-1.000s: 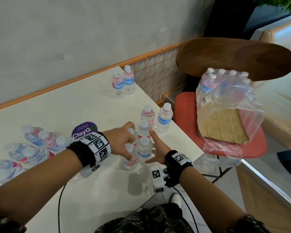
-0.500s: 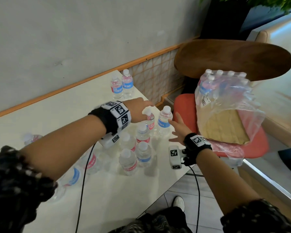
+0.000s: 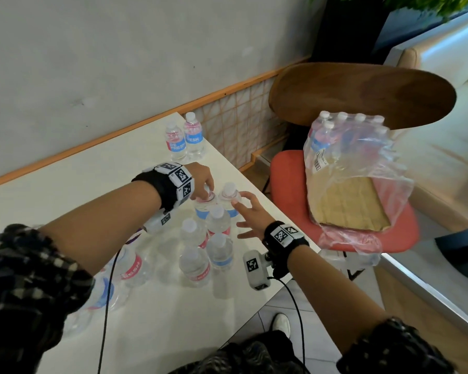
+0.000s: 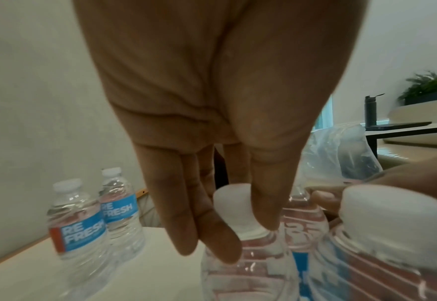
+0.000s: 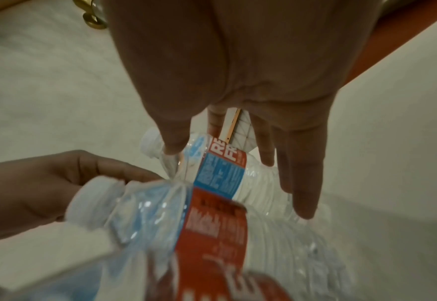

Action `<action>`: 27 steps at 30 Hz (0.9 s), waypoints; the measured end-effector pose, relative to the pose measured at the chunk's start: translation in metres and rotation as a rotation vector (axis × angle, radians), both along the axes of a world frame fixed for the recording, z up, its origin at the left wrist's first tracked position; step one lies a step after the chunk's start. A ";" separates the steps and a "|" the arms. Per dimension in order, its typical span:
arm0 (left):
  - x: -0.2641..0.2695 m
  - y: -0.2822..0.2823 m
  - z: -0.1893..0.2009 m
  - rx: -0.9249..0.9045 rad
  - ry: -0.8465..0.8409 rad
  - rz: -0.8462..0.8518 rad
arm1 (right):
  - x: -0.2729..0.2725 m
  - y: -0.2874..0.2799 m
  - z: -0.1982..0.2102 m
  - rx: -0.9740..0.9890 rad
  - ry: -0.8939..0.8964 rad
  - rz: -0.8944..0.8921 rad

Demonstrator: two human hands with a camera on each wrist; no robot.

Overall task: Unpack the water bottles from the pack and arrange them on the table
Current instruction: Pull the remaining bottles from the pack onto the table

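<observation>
Near the right-hand edge of the white tabletop (image 3: 65,195), stood six upright water bottles (image 3: 219,222) in a tight two-wide cluster. At the far end, left hand (image 3: 200,182) reached down, fingertips (image 4: 263,213) pinching the white cap of the far-left bottle (image 3: 204,205). Beside it, right hand (image 3: 250,213) spread loosely, fingers straight, thumb tip touching the neck of the far-right bottle (image 3: 229,197), gripping nothing. Bare strip of tabletop only narrow between cluster and the edge on the right; wider open surface toward the wall and at the near end.

Clear ribbed plastic, white caps, wrap labels in blue and red. Readable on the labels: "RE FRESH" in white letters.

Farther back, at the far corner by the wall, stood two more bottles (image 3: 185,140) touching side by side. On the left, under the left forearm, lay further bottles (image 3: 131,267) on their sides, partly hidden.

Off the tabletop, on a red chair seat (image 3: 287,184), sat the torn plastic pack (image 3: 349,171) with cardboard base, several bottles upright at its far side. Behind it, a brown wooden chair back (image 3: 362,90).
</observation>
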State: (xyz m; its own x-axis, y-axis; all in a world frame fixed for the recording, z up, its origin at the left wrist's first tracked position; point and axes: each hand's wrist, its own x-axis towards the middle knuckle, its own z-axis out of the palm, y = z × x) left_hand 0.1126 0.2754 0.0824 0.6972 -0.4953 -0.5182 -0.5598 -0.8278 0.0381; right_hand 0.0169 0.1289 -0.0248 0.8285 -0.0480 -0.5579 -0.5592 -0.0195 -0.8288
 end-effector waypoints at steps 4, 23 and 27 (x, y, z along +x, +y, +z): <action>0.002 0.019 -0.002 0.062 0.035 0.056 | 0.002 0.010 0.001 -0.040 -0.023 0.040; -0.042 -0.199 -0.010 -0.253 0.000 -0.231 | -0.032 -0.214 0.004 -0.462 0.204 0.060; -0.038 -0.253 -0.029 -0.287 0.034 -0.190 | -0.028 -0.260 0.011 -0.503 0.205 0.097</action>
